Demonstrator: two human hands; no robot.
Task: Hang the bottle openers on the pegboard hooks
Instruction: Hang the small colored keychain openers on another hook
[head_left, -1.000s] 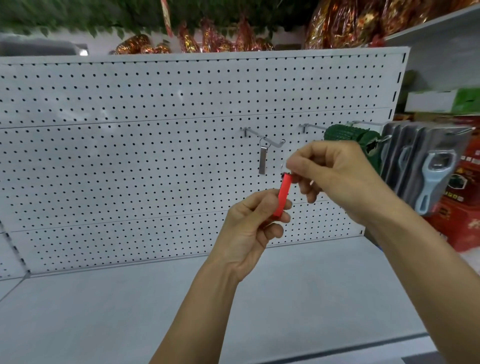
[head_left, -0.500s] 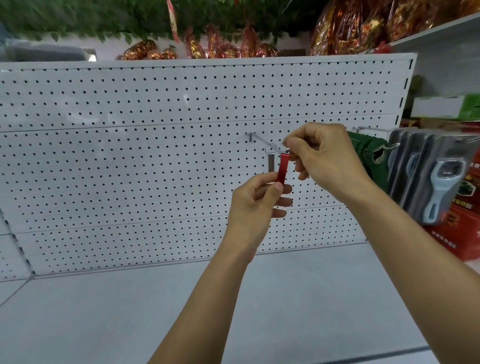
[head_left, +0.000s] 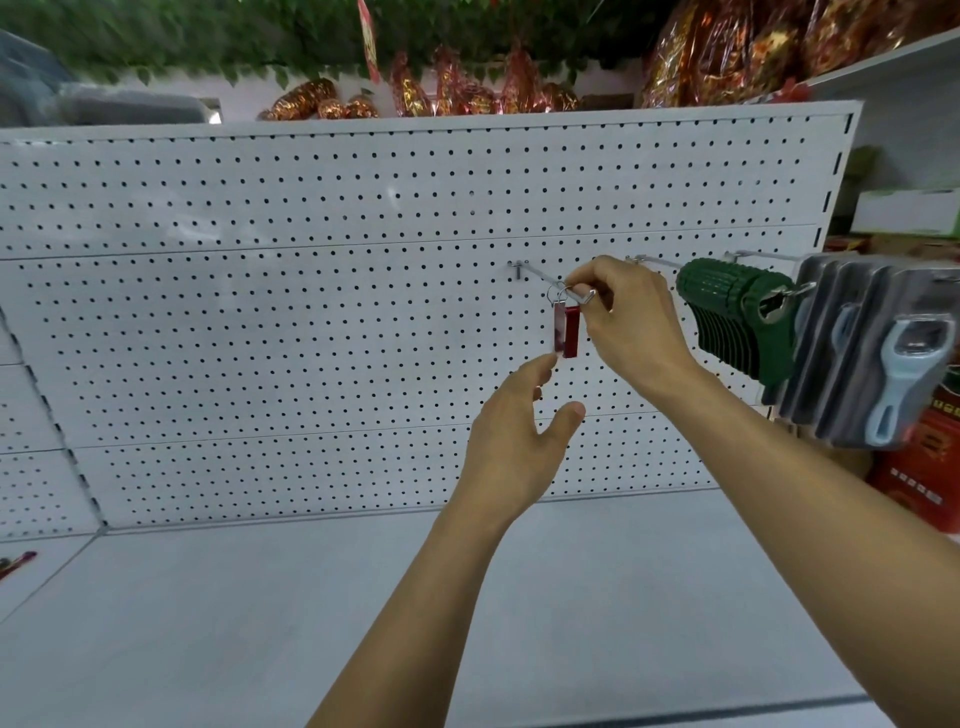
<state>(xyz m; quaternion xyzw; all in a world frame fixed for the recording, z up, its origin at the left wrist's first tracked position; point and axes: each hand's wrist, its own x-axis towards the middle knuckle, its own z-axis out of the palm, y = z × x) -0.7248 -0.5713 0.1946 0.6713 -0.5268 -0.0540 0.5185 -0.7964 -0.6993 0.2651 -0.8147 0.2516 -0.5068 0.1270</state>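
Note:
A red bottle opener (head_left: 571, 332) hangs by its key ring on a metal hook (head_left: 535, 278) of the white pegboard (head_left: 311, 312), right beside a silver bottle opener (head_left: 559, 327) on the same hook. My right hand (head_left: 628, 322) pinches the red opener's ring at the hook's tip. Just below, my left hand (head_left: 519, 436) is apart from the openers, fingers relaxed, one fingertip near the red opener's lower end.
On the hooks to the right hang a row of green items (head_left: 737, 322) and grey carded openers (head_left: 872, 358). A grey shelf (head_left: 260, 623) lies below the pegboard. Red boxes (head_left: 924, 478) stand at the far right.
My right hand carried the red opener up and slid its ring onto the hook beside the silver one. My left hand let go of it and dropped slightly.

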